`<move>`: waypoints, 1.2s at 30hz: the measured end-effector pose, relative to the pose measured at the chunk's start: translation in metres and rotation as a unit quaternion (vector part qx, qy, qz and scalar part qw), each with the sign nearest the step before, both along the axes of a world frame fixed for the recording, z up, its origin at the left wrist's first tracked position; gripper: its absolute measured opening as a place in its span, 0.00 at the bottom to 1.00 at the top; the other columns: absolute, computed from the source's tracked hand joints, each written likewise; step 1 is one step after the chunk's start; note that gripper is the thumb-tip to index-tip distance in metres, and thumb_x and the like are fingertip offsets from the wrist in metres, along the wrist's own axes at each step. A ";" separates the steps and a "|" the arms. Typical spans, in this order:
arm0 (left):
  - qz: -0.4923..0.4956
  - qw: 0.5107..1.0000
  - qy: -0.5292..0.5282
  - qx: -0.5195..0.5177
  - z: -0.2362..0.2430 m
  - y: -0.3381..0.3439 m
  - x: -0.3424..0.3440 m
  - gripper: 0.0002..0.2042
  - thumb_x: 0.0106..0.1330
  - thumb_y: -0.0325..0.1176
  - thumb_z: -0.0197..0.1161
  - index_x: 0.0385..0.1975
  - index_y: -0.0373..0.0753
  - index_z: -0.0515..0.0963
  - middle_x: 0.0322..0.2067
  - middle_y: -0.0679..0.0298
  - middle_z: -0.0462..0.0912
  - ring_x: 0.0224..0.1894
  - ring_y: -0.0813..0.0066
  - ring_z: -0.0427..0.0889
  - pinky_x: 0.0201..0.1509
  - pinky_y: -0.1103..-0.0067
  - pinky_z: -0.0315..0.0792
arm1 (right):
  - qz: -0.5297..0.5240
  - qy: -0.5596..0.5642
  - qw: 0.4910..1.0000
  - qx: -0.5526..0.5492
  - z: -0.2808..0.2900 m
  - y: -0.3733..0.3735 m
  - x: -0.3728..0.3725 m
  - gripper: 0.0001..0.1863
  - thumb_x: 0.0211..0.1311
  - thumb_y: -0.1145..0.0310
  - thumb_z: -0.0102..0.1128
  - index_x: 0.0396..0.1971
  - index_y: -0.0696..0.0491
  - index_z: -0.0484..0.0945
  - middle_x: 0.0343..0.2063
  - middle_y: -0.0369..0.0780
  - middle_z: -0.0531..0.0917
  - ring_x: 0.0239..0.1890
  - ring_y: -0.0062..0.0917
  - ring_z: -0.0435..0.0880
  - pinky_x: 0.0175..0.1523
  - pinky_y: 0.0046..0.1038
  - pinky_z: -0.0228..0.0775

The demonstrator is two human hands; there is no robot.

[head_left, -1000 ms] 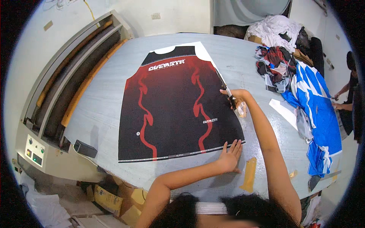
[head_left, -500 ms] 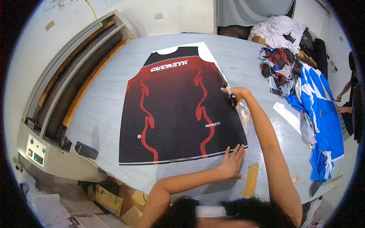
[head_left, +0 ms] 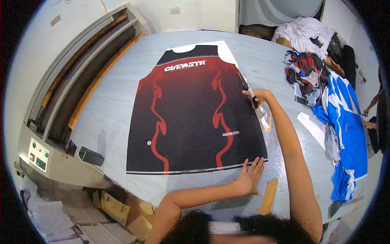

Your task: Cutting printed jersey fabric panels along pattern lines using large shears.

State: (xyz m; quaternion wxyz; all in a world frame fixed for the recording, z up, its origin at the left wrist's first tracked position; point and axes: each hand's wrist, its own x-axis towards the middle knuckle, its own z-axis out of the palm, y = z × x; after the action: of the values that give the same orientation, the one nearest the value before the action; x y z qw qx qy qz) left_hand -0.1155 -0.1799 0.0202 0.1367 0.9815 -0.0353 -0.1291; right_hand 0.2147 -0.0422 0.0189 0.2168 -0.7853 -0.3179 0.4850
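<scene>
Since the earlier frames, the right hand (head_left: 256,96) is sitting a little farther up the right edge of the jersey print (head_left: 194,114), while the left hand (head_left: 248,178) is staying planted at the lower right corner. That left hand is lying open, fingers spread flat, pressing the bottom edge of the red and black print against the grey table (head_left: 109,110). The right hand is closing around a dark cutting tool (head_left: 248,87) at the print's right edge, with a loose white strip (head_left: 263,116) curling away just below it. The print is lying flat in the middle of the table, neck end away from the person. A brown paper scrap (head_left: 268,196) is resting near the left hand. Over at the right, a blue and white cloth (head_left: 345,138) is draping along the table beside a heap of mixed fabric (head_left: 306,71), and another person's hand (head_left: 369,124) is showing at the far right edge.
</scene>
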 end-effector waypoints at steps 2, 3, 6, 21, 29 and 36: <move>0.000 1.000 -0.010 0.001 0.002 -0.001 -0.001 0.54 0.40 0.61 0.62 0.60 0.28 0.44 0.63 0.49 0.39 0.66 0.56 0.37 0.62 0.53 0.41 | -0.013 0.025 1.000 -0.003 -0.001 0.000 0.006 0.37 0.39 0.28 0.50 0.23 0.53 0.64 0.18 0.44 0.73 0.21 0.33 0.78 0.25 0.38 0.71; -0.002 1.000 -0.008 0.000 0.002 -0.001 -0.001 0.54 0.40 0.60 0.62 0.60 0.28 0.43 0.63 0.49 0.39 0.66 0.56 0.37 0.62 0.53 0.41 | -0.031 0.050 0.998 -0.003 -0.001 -0.002 0.008 0.36 0.40 0.29 0.50 0.23 0.52 0.64 0.17 0.44 0.73 0.20 0.32 0.78 0.24 0.37 0.71; 0.004 1.000 -0.002 0.008 -0.001 0.003 -0.003 0.55 0.40 0.61 0.62 0.60 0.28 0.43 0.63 0.49 0.39 0.66 0.57 0.37 0.62 0.54 0.41 | -0.048 0.114 0.992 -0.036 0.022 0.007 -0.011 0.34 0.43 0.30 0.48 0.19 0.52 0.65 0.15 0.42 0.73 0.18 0.31 0.77 0.25 0.35 0.71; 0.002 0.999 -0.039 0.032 -0.008 0.001 -0.002 0.55 0.38 0.63 0.60 0.60 0.29 0.45 0.63 0.50 0.41 0.66 0.57 0.40 0.62 0.54 0.44 | -0.068 0.102 0.992 -0.025 0.024 0.032 -0.002 0.40 0.43 0.31 0.51 0.34 0.59 0.65 0.25 0.42 0.70 0.26 0.31 0.77 0.34 0.35 0.71; 0.009 0.999 -0.021 0.026 -0.005 0.002 -0.001 0.55 0.38 0.63 0.61 0.60 0.29 0.45 0.63 0.50 0.40 0.66 0.58 0.39 0.62 0.55 0.44 | -0.063 0.099 0.993 -0.015 0.022 0.048 0.004 0.34 0.46 0.35 0.52 0.28 0.57 0.65 0.23 0.41 0.69 0.22 0.29 0.74 0.30 0.35 0.70; 0.000 1.000 0.015 0.012 0.008 -0.001 -0.004 0.54 0.38 0.60 0.63 0.60 0.31 0.46 0.64 0.50 0.37 0.66 0.58 0.37 0.62 0.54 0.43 | -0.108 0.032 0.991 0.073 0.000 0.053 0.001 0.28 0.50 0.46 0.56 0.38 0.56 0.65 0.25 0.44 0.73 0.23 0.30 0.77 0.27 0.39 0.71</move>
State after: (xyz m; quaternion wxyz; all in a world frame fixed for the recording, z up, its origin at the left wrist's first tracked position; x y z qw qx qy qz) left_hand -0.1197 -0.1804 0.0286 0.1254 0.9811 -0.0314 -0.1439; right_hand 0.2162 0.0107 0.0184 0.3351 -0.7812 -0.2587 0.4588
